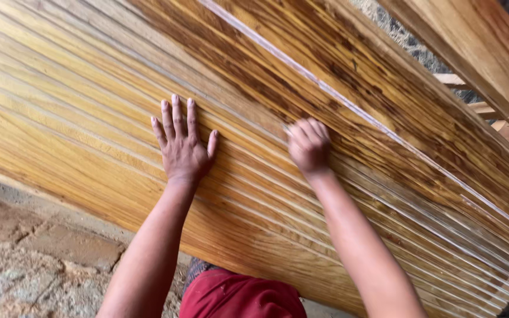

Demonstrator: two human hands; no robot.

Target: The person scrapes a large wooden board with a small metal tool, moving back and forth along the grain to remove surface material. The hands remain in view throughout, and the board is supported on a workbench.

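The left hand (181, 144) lies flat with fingers spread on the grooved wooden panel (78, 112), which stretches beneath and beyond both hands. The right hand (308, 144), blurred, looks curled against the grooves; whether it holds anything I cannot tell. The panel seems stiff, heavy and smooth, best gripped at its edges. No containers in view

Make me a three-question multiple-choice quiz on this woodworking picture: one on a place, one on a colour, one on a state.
1. Where does the left hand rest?
A. on the grooved panel
B. on the ground
C. on the red cloth

2. What colour is the cloth at the bottom edge?
A. blue
B. red
C. white

3. How are the right hand's fingers?
A. spread flat
B. curled, blurred
C. off the panel

Answers: 1 A, palm flat on the wood; 2 B, plainly red; 3 B, knuckles bent and smeared.
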